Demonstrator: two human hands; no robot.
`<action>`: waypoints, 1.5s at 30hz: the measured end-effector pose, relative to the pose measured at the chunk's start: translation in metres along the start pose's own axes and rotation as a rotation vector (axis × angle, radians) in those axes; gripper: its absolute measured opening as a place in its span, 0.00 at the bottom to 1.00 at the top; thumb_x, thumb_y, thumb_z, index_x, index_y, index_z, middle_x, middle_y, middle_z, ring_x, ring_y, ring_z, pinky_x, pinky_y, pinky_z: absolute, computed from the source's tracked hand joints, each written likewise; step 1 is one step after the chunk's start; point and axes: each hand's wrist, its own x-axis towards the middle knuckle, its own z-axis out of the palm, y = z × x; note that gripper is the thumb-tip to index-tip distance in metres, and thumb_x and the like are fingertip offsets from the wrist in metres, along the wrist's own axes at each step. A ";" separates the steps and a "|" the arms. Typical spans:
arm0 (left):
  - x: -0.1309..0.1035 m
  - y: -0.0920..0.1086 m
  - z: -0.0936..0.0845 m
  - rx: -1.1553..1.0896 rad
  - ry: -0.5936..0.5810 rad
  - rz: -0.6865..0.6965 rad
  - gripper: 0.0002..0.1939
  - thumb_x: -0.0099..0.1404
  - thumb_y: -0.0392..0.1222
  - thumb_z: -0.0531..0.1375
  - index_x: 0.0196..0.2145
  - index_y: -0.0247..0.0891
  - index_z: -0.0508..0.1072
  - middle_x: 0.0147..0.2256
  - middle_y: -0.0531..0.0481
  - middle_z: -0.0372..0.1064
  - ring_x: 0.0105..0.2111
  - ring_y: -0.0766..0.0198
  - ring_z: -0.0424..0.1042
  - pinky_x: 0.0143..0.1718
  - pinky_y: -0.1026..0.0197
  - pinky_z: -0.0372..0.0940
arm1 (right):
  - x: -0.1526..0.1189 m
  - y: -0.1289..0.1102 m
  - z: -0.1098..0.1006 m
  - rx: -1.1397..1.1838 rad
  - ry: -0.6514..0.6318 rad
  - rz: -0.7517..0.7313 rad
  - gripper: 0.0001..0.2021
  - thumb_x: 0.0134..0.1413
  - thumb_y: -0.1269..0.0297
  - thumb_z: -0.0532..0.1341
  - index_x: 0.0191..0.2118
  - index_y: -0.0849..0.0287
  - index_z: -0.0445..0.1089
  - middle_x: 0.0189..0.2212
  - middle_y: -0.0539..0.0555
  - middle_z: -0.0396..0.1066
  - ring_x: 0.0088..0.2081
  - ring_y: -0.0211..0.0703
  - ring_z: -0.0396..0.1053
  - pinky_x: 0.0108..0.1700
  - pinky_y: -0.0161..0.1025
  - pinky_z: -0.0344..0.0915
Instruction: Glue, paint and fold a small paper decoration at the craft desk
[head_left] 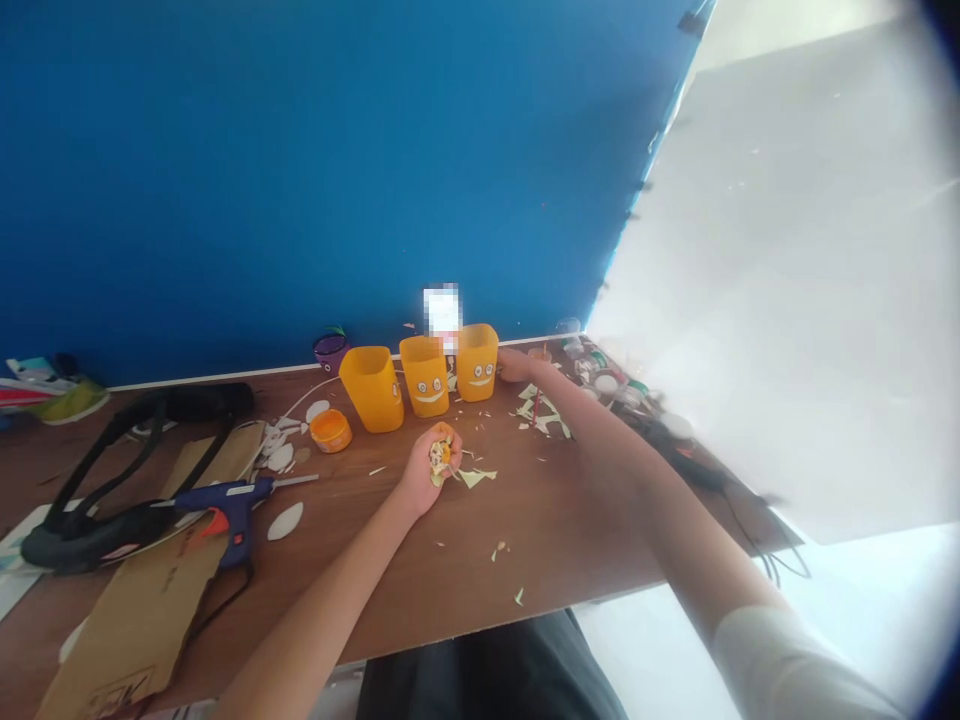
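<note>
My left hand (431, 462) rests palm up on the brown table (420, 580), fingers curled around a bunch of paper scraps (439, 455), pale and orange. My right hand (514, 365) reaches far back beside the rightmost of three orange cups (477, 361); whether it holds anything I cannot tell. The middle cup (424, 375) and the right one carry stuck-on eyes and smiles. The left cup (372, 388) leans slightly. Pale green paper cuttings (475, 476) lie just right of my left hand.
A blue glue gun (225, 505) lies on cardboard (142, 600) at the left, beside black straps (97, 500). An open orange paint pot (331, 430), white paper ovals (285, 521), a purple pot (331, 350) and small paint jars (607, 382) surround the cups. A blue wall (300, 180) backs the table.
</note>
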 end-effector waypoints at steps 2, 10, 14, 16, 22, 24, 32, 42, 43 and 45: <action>0.000 0.000 0.000 0.001 -0.007 -0.008 0.10 0.57 0.40 0.59 0.26 0.36 0.60 0.23 0.54 0.61 0.17 0.75 0.55 0.14 0.72 0.46 | -0.005 0.001 0.001 -0.007 0.000 -0.008 0.32 0.44 0.80 0.58 0.59 0.60 0.66 0.59 0.63 0.66 0.59 0.57 0.65 0.58 0.46 0.63; -0.001 0.000 0.000 0.010 -0.014 0.005 0.09 0.57 0.41 0.59 0.26 0.36 0.62 0.23 0.54 0.62 0.17 0.75 0.56 0.15 0.72 0.46 | -0.024 -0.012 -0.001 -0.036 0.046 -0.033 0.29 0.46 0.78 0.58 0.57 0.59 0.68 0.57 0.62 0.68 0.57 0.54 0.67 0.57 0.43 0.63; -0.001 0.000 0.001 0.006 -0.003 0.014 0.10 0.56 0.41 0.60 0.26 0.36 0.61 0.23 0.54 0.61 0.17 0.74 0.56 0.14 0.72 0.45 | -0.024 -0.021 0.000 -0.031 0.100 -0.056 0.22 0.53 0.69 0.60 0.55 0.60 0.69 0.58 0.61 0.67 0.58 0.52 0.65 0.59 0.44 0.62; -0.001 -0.001 0.001 0.007 0.006 0.006 0.10 0.56 0.41 0.60 0.26 0.37 0.61 0.23 0.54 0.61 0.17 0.74 0.56 0.14 0.72 0.45 | -0.020 -0.023 0.001 -0.023 0.137 -0.058 0.21 0.56 0.66 0.59 0.55 0.60 0.69 0.59 0.60 0.66 0.59 0.51 0.63 0.60 0.44 0.60; 0.002 -0.002 -0.003 0.005 -0.014 -0.007 0.09 0.57 0.41 0.59 0.26 0.37 0.60 0.23 0.54 0.61 0.17 0.74 0.57 0.14 0.72 0.45 | 0.002 -0.018 0.006 -0.010 0.171 -0.008 0.19 0.59 0.69 0.57 0.56 0.62 0.68 0.59 0.64 0.65 0.57 0.52 0.66 0.55 0.43 0.64; 0.003 -0.003 -0.004 -0.013 -0.024 -0.011 0.10 0.58 0.42 0.58 0.26 0.36 0.60 0.23 0.53 0.62 0.17 0.74 0.57 0.14 0.72 0.46 | 0.006 -0.015 0.007 -0.010 0.155 0.008 0.19 0.59 0.68 0.57 0.55 0.63 0.69 0.59 0.65 0.65 0.55 0.54 0.67 0.53 0.44 0.65; 0.003 -0.002 -0.005 -0.058 -0.002 -0.019 0.12 0.61 0.43 0.59 0.25 0.37 0.59 0.23 0.54 0.62 0.17 0.74 0.58 0.14 0.71 0.48 | 0.002 -0.028 0.006 -0.020 0.132 0.106 0.16 0.60 0.66 0.57 0.52 0.62 0.70 0.50 0.64 0.73 0.48 0.54 0.73 0.45 0.41 0.67; 0.005 0.001 -0.006 -0.146 0.046 -0.057 0.08 0.56 0.39 0.61 0.26 0.35 0.64 0.24 0.53 0.62 0.19 0.73 0.61 0.13 0.73 0.49 | -0.093 -0.017 -0.071 0.035 0.606 0.513 0.18 0.65 0.62 0.48 0.50 0.67 0.67 0.34 0.62 0.74 0.35 0.50 0.72 0.38 0.43 0.68; 0.005 0.001 -0.007 -0.165 0.044 -0.057 0.06 0.56 0.38 0.60 0.27 0.35 0.65 0.25 0.53 0.62 0.19 0.73 0.61 0.14 0.73 0.50 | -0.105 -0.030 -0.075 0.140 0.690 0.498 0.20 0.64 0.61 0.49 0.56 0.66 0.62 0.34 0.60 0.74 0.33 0.48 0.71 0.36 0.42 0.68; 0.006 0.002 -0.009 -0.191 0.040 -0.060 0.04 0.56 0.37 0.59 0.30 0.34 0.67 0.25 0.52 0.63 0.20 0.73 0.62 0.14 0.73 0.51 | -0.126 -0.070 -0.071 0.328 0.755 0.404 0.26 0.66 0.61 0.46 0.66 0.64 0.46 0.36 0.58 0.74 0.31 0.45 0.71 0.32 0.40 0.69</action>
